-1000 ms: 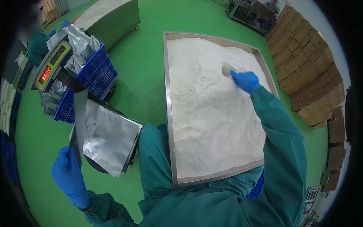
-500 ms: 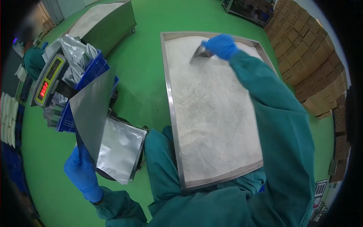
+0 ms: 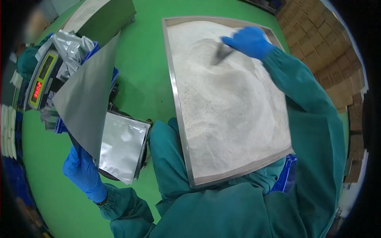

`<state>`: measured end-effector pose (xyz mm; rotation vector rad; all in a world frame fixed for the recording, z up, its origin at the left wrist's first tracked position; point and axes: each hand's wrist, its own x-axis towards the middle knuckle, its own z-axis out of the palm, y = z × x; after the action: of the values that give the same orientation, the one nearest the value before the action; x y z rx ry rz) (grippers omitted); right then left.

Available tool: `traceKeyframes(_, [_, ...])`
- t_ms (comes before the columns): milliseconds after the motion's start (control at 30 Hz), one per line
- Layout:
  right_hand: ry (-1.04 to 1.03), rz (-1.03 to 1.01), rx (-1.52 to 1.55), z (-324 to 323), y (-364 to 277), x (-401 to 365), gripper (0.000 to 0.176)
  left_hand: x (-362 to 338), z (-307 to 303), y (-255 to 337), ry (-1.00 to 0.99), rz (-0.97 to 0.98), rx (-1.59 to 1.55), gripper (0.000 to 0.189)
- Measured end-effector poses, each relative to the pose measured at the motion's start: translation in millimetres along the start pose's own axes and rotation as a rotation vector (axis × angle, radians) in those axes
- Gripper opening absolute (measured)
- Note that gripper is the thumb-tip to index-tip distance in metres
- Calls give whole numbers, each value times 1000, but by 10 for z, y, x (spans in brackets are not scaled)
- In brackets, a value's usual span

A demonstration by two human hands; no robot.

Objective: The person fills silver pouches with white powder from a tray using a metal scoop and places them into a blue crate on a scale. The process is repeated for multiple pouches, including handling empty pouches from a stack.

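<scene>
My right hand (image 3: 252, 43), in a blue glove, is wrapped round a metal scoop (image 3: 223, 54), whose blurred front end is at the white powder (image 3: 222, 107). The powder fills a wide, shallow metal tray (image 3: 177, 99) in front of my lap. Off to the left, my left hand (image 3: 84, 174), also gloved in blue, grips the lower end of a matte grey foil bag (image 3: 85, 97) that stands up from it. Beside that hand lies a stack of shiny silver foil bags (image 3: 124, 146); the grey bag overlaps its left edge in this view.
A scale display (image 3: 43, 79) with red digits stands at the left, next to a heap of crumpled silver bags (image 3: 71, 49) in a blue basket. Behind is another powder-filled metal bin (image 3: 107, 27). Cardboard boxes (image 3: 317, 43) are stacked along the right. A co-worker's green sleeve (image 3: 27, 63) shows far left.
My right hand and the scoop have shifted right over the powder, leaving a curved trough in it. The grey bag leans a little further left. The view has tilted slightly.
</scene>
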<state>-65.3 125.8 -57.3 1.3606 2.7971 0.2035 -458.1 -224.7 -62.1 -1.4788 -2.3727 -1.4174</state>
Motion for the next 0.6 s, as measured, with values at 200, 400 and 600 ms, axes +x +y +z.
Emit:
traceKeyframes(200, [-244, -156, 91, 666, -739, 167, 51, -8, 116, 150, 86, 111, -108, 15])
traceKeyframes(400, [-408, -221, -103, 218, -286, -745, 53, 13, 88, 46, 25, 180, -76, 23])
traceKeyframes(600, [-10, 70, -519, -448, 509, -1484, 20, 149, 503, 798, -191, 356, 212, 24])
